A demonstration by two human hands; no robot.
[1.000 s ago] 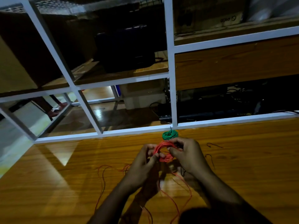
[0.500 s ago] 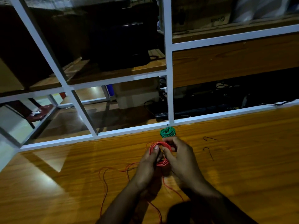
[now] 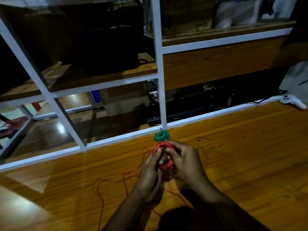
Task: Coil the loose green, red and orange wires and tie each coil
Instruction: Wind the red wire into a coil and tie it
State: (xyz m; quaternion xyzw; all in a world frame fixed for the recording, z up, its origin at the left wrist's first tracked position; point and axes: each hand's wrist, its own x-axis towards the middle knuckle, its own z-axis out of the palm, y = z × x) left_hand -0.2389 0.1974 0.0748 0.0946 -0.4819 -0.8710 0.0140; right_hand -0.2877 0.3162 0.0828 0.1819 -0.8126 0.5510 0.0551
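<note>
**Red coil in hand; handling and clearance findings**

The wooden table (image 3: 233, 172) offers wide open room to the right and near left of the work. Its far edge is bounded by the white frame rail (image 3: 116, 139), with an upright post (image 3: 160, 80) directly behind the work area; a white controller (image 3: 292, 101) sits at the far right corner, well apart.

The loose red wire (image 3: 100, 194) trails across the table to the near left in slack loops. Judged thin, light and springy, it is likely to snag on itself if drawn in quickly.

The left hand (image 3: 150, 172) and right hand (image 3: 185, 160) are brought close together, both pinching the red coil (image 3: 164, 155) held just above the table. Judged prone to unwinding; the best hold is across the bundled turns at opposite sides of the ring.

The green coil (image 3: 161, 136) lies on the table just beyond the hands, beside the rail, apparently tied.

Two short dark ties (image 3: 202, 139) lie right of the hands, within reach. No orange wire can be identified separately in this light.
</note>
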